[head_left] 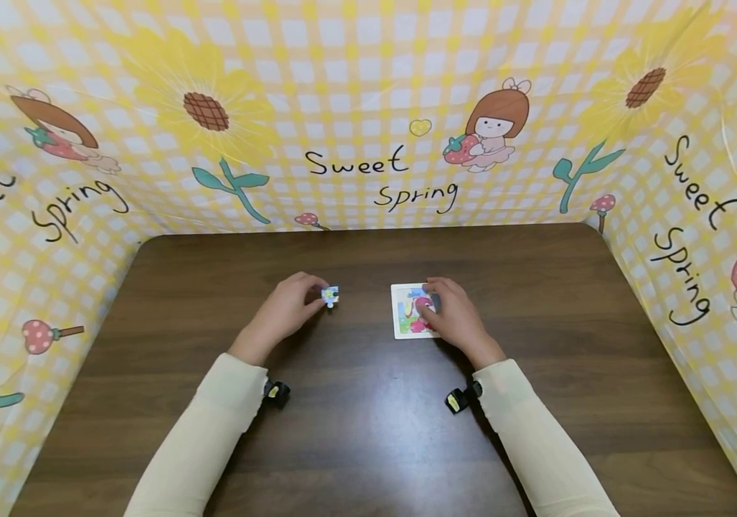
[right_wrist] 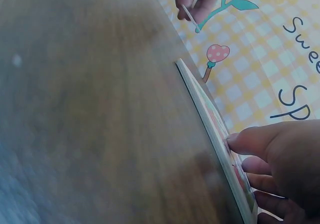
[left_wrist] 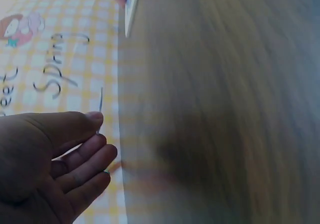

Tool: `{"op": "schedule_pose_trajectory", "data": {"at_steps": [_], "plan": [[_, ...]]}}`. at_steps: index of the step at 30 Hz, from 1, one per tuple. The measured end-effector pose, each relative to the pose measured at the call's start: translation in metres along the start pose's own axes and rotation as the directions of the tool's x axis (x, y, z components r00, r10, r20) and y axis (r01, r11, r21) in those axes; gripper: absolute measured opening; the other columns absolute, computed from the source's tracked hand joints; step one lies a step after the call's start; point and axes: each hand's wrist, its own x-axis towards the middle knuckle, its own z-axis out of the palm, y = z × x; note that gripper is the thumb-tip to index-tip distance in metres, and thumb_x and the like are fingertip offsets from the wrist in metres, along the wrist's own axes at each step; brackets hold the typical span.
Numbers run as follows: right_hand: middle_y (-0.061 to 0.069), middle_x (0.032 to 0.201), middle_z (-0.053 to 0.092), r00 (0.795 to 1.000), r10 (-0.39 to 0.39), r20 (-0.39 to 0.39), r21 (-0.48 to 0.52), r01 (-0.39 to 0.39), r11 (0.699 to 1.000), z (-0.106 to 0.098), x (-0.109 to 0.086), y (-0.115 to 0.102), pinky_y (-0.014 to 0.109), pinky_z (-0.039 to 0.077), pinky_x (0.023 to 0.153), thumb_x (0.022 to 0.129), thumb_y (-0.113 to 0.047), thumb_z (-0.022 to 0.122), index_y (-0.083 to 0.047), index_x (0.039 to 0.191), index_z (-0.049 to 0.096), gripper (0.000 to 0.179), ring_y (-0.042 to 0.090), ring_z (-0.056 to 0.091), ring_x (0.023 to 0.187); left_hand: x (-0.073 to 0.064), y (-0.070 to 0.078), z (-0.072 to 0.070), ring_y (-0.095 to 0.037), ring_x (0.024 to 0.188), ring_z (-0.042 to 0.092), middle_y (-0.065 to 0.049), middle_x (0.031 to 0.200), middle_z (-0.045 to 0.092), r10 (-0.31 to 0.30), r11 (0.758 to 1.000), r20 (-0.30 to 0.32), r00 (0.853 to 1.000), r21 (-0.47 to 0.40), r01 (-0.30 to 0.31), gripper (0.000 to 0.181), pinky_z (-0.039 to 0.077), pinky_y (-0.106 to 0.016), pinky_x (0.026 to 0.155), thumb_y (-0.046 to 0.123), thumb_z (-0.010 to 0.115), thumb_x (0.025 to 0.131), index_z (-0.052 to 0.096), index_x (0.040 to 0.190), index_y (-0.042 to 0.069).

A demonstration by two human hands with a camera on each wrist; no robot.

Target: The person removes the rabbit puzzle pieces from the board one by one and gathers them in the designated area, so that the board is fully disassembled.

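My left hand (head_left: 280,310) pinches a small blue puzzle piece (head_left: 331,294) between thumb and fingertips, raised over the table. In the left wrist view the piece (left_wrist: 100,101) shows edge-on as a thin sliver. A square, white-framed puzzle board (head_left: 405,334) with a colourful pink, green and blue picture lies to the right. My right hand (head_left: 457,312) rests on that board's right side, thumb and fingers over the picture face. The right wrist view shows the thumb (right_wrist: 247,139) touching the picture and the other fingertips close along it; the hand covers part of the picture.
The brown wooden table (head_left: 355,402) spreads under both hands. A yellow checked cloth (head_left: 355,93) with flower prints rises as walls behind it and on both sides. Black wrist cameras (head_left: 276,394) sit at both cuffs.
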Motion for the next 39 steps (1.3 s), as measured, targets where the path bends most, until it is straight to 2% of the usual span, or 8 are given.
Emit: {"op": "schedule_pose_trajectory", "data": {"at_steps": [10,17,23,31,39], "plan": [[0.009,0.142,0.049,1.0,0.01,0.004,-0.004,-0.01,1.0,0.001,0.0,0.0,0.047,0.032,0.109,0.09,-0.03,0.07,-0.003,0.127,0.06,0.046,0.028,0.039,0.134,-0.024,-0.037,-0.012,-0.028,0.104,0.059,-0.013,0.113,0.06,-0.058,0.998,0.01,0.998,0.013,0.058,0.026,0.049,-0.045,0.088,0.015,0.066,0.093,0.064,0.118,0.005],[0.008,0.142,0.048,1.0,0.011,0.004,-0.009,-0.011,1.0,0.003,0.0,0.001,0.047,0.032,0.109,0.09,-0.031,0.069,-0.004,0.128,0.06,0.047,0.028,0.039,0.134,-0.032,-0.055,-0.017,-0.03,0.106,0.059,-0.014,0.114,0.06,-0.061,0.997,0.003,0.998,0.039,0.06,0.026,0.048,-0.047,0.089,0.014,0.067,0.093,0.064,0.117,0.005],[0.01,0.142,0.049,1.0,0.005,0.005,0.005,-0.005,1.0,0.001,-0.001,0.0,0.048,0.031,0.109,0.09,-0.03,0.07,-0.003,0.128,0.06,0.047,0.029,0.039,0.134,-0.035,-0.06,-0.019,-0.031,0.107,0.058,-0.016,0.116,0.06,-0.062,0.996,0.005,0.998,0.067,0.062,0.026,0.046,-0.049,0.091,0.013,0.067,0.093,0.064,0.118,0.004],[0.01,0.142,0.049,1.0,0.002,-0.005,0.004,-0.002,1.0,0.001,-0.001,0.0,0.049,0.031,0.109,0.09,-0.029,0.07,-0.003,0.128,0.06,0.047,0.029,0.039,0.134,-0.036,-0.057,-0.017,-0.032,0.108,0.058,-0.016,0.115,0.059,-0.021,0.992,-0.011,1.0,0.126,0.022,0.026,0.046,-0.049,0.091,0.013,0.068,0.092,0.065,0.116,0.003],[0.01,0.142,0.049,1.0,-0.01,-0.006,0.013,0.01,1.0,0.001,-0.002,0.002,0.048,0.032,0.109,0.09,-0.031,0.069,-0.003,0.129,0.059,0.049,0.029,0.039,0.134,-0.036,-0.055,-0.016,-0.033,0.108,0.058,-0.016,0.116,0.058,-0.037,0.989,-0.001,0.999,0.145,0.037,0.028,0.046,-0.05,0.092,0.013,0.068,0.092,0.064,0.117,0.002]]}}
